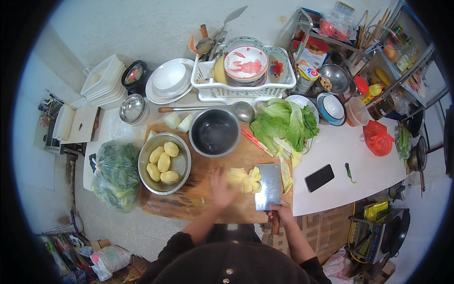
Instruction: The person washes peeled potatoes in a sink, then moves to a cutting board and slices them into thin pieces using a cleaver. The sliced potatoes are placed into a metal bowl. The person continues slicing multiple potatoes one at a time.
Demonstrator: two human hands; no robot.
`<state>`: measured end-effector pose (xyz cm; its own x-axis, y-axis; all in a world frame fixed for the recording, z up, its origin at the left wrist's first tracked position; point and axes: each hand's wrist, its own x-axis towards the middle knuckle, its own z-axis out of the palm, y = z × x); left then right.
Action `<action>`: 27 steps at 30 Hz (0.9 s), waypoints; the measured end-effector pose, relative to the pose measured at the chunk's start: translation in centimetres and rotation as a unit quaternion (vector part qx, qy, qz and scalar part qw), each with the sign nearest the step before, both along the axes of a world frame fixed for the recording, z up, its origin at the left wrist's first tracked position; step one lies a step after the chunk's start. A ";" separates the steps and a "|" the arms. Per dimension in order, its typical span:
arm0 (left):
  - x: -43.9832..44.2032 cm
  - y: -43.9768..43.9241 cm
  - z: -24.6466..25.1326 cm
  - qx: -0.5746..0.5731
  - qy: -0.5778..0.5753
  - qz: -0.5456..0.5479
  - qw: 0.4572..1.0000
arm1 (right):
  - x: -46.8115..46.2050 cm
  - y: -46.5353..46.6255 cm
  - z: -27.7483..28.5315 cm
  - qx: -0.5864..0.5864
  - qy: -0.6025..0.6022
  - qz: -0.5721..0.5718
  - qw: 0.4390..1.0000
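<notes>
On the wooden cutting board (170, 206), several slices of pale yellow potato (244, 179) lie in a cluster. My left hand (223, 190), slightly blurred, is at their left side with its fingers spread; whether it touches them I cannot tell. The handle of a wide cleaver (268, 186) is in my right hand (281, 212), and its flat blade lies against the right side of the slices. A steel bowl (140, 167) of whole peeled potatoes (164, 162) stands left of my left hand. Beyond the slices is a dark-lined, empty bowl (215, 132).
Lettuce (283, 122) and crab sticks (256, 141) lie at the board's back right. A phone (319, 178) and a green chili (349, 172) rest on the white table. A bag of greens (118, 174) is at left. Behind stand a ladle (243, 112) and a dish rack (244, 93).
</notes>
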<state>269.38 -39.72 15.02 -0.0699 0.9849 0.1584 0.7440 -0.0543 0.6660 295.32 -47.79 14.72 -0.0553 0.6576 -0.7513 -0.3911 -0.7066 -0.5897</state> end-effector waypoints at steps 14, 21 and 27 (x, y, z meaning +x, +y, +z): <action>3.5 -0.9 3.6 0.071 -0.122 -0.021 0.990 | -8.8 0.5 5.9 0.072 -0.057 0.146 0.985; -0.8 9.6 7.9 0.125 -0.093 0.058 0.986 | -13.5 10.4 12.7 0.139 -0.068 0.163 0.974; -5.5 19.9 3.9 -0.016 -0.076 0.085 0.993 | -13.3 13.3 15.0 0.083 -0.032 0.112 0.990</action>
